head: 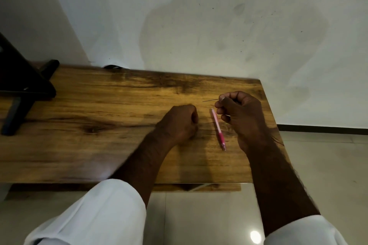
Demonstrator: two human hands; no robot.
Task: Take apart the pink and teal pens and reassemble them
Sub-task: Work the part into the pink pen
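One pink pen (218, 128) lies between the fisted left hand (179, 123) and right hand (239, 109) pinching a thin rod (209, 100).

The person wears a white garment with loose sleeves. The left sleeve (95, 219) falls in soft folds and ends well above the left hand (179, 121); the right sleeve (304, 232) stops far short of the right hand (239, 109). The cloth seems plain, though blur hides its weave.
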